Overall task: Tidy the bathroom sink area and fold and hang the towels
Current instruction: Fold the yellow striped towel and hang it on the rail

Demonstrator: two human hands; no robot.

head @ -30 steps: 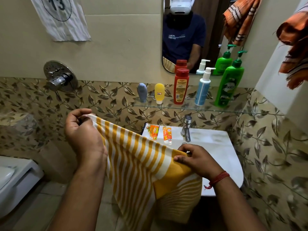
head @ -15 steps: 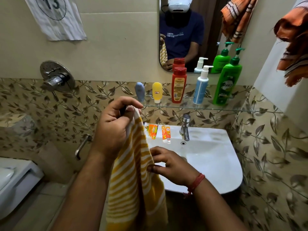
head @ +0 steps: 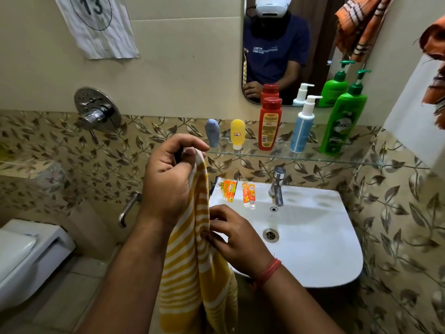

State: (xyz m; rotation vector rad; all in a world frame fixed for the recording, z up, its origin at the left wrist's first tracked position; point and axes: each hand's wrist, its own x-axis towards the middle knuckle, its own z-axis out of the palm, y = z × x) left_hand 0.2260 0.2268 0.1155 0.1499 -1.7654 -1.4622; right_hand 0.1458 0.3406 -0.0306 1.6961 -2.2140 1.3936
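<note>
Left of the sink (head: 325, 259): your left hand (head: 168, 182) pinches the striped towel (head: 190, 268) by its top; your right hand (head: 234, 239) grips its edge lower down.

A single head-worn wide-angle camera looks forward and down from close above the sink (head: 313, 249), facing the tiled wall. The mirror (head: 277, 56) ahead reflects the headset itself at the top edge. Both forearms reach in from the bottom, very near the lens. The toilet (head: 26, 256) sits at the left edge, straight lines bending near the corners.
</note>
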